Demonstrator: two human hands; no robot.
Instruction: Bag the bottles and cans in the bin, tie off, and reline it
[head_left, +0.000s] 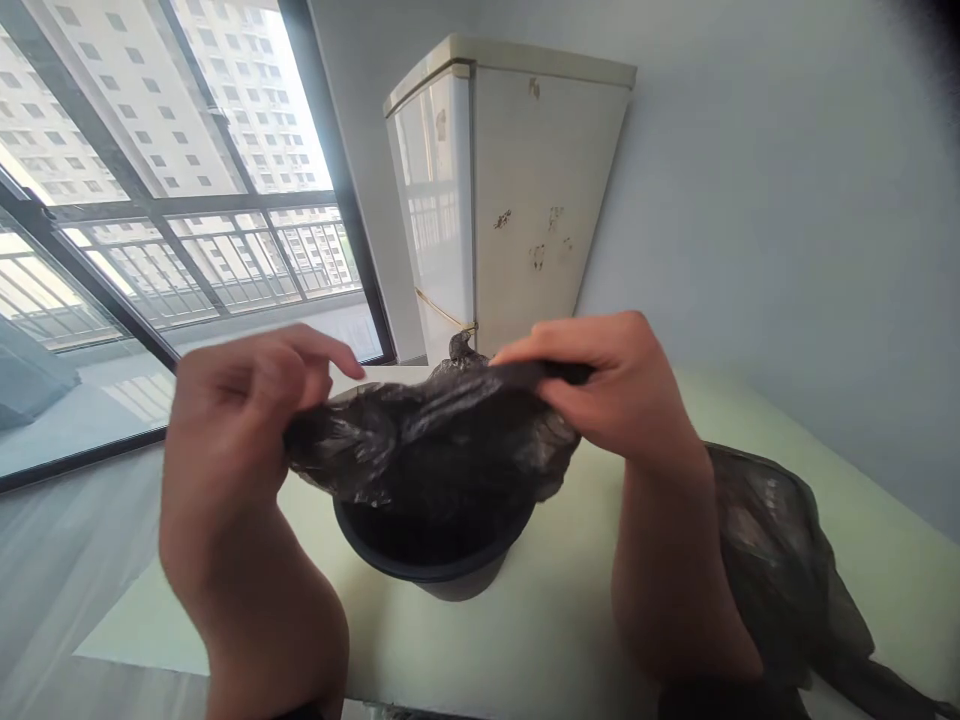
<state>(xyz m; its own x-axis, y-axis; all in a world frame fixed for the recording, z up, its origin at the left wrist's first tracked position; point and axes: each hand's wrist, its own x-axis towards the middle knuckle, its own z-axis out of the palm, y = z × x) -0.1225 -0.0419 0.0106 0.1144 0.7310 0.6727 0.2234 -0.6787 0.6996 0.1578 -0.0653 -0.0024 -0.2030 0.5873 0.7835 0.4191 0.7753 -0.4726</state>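
A black plastic bag is stretched between my two hands, above and partly over the mouth of a dark round bin. My left hand grips the bag's left end, with the index finger reaching out over its top. At the other end, my right hand pinches the bag's upper edge between thumb and fingers. The bag hides the far part of the bin's rim, while the near rim shows below it. A crumpled tip of dark plastic stands up behind the bag.
The bin stands on a pale yellow-green table. Another dark plastic bag lies on the table beside my right forearm. Behind the table stands a white refrigerator against the wall. Large glass windows are at the left.
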